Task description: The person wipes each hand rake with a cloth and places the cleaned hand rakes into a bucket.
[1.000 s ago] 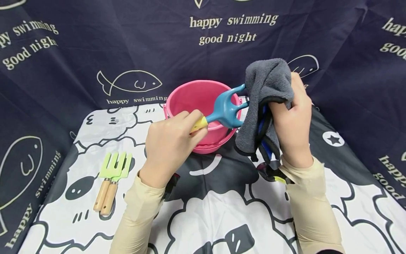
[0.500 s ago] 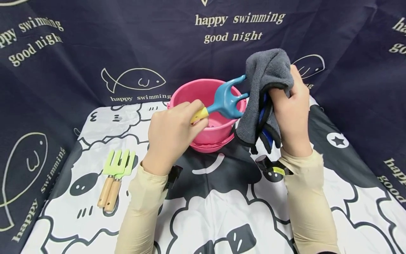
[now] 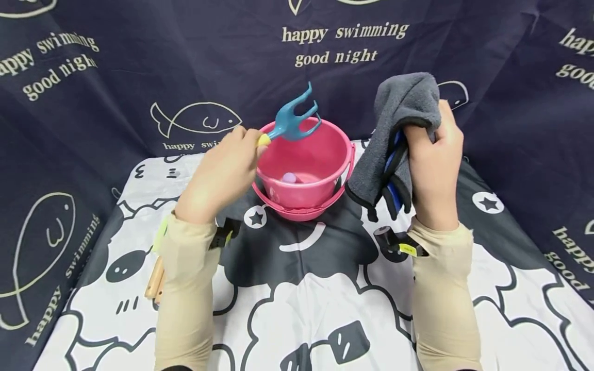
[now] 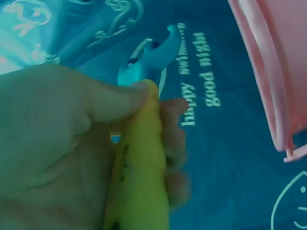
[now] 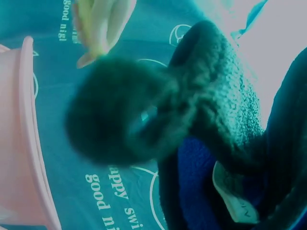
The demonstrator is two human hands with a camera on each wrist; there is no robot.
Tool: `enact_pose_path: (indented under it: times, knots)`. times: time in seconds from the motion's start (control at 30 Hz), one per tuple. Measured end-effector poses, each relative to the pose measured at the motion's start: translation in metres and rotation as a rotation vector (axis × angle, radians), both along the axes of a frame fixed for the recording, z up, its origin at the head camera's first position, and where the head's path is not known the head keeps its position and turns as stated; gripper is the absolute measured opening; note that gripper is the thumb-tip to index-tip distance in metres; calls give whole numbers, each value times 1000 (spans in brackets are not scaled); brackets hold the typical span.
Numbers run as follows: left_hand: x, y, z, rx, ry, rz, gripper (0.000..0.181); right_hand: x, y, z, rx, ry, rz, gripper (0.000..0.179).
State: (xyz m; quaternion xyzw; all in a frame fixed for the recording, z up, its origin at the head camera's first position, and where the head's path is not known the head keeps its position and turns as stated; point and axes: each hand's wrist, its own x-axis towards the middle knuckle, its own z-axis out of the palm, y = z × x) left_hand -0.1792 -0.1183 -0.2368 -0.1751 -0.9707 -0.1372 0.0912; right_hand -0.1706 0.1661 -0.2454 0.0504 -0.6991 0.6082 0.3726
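My left hand (image 3: 220, 172) grips the yellow handle (image 4: 139, 167) of a hand rake (image 3: 289, 123). Its blue pronged head points up and to the right, overlapping the bucket's far left rim in the head view. In the left wrist view the thumb lies along the handle, with fingers wrapped round the other side. My right hand (image 3: 436, 167) holds a bunched grey cloth (image 3: 406, 100) with black edging and a blue underside, to the right of the bucket. A pink bucket (image 3: 301, 194) stands between the hands, with a small lilac round thing (image 3: 289, 178) inside it.
Two small garden forks with wooden handles (image 3: 155, 278) lie at the left, partly covered by my left sleeve (image 3: 185, 299). The table is covered by a black-and-white cartoon cloth (image 3: 315, 309). Dark blue fabric (image 3: 204, 56) hangs behind and at both sides.
The left hand has carried the rake left and away from the grey cloth, its prongs now tilted upward. The right hand has shifted slightly right with the cloth. More of the bucket's inside shows.
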Motion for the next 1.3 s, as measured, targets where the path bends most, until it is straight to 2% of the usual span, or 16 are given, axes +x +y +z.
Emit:
enact_pose_path:
  times: [0.17,0.27,0.37,0.47,0.57,0.7,0.8,0.87,1.03,1.2,1.3]
  knots:
    - [-29,6,6,-170,-2,9,28,3,-3,-1,51,5,-9,20]
    - [-45,18,4,-268,-48,-23,25,4,-5,-2,66,14,-1,21]
    - [-58,30,-3,-344,-131,-42,25,4,-7,-5,57,16,21,22]
    - [-69,40,-11,-378,-214,-58,25,4,-8,-6,53,16,36,23]
    - [-79,49,-17,-385,-316,-104,22,2,-9,-5,55,24,31,23]
    - [-92,59,-25,-368,-520,-175,21,2,-6,-6,61,29,23,21]
    - [-98,64,-30,-377,-598,-225,28,2,-6,-5,77,28,20,20]
    - [-100,65,-32,-410,-583,-260,35,3,-6,-5,79,28,22,20]
    - [-102,62,-35,-394,-558,-257,40,4,-9,-4,79,18,28,20]
    - [-100,57,-34,-344,-525,-217,42,4,-9,-4,94,5,16,20]
    - [-94,51,-31,-312,-441,-180,40,3,-8,-3,107,-5,7,20]
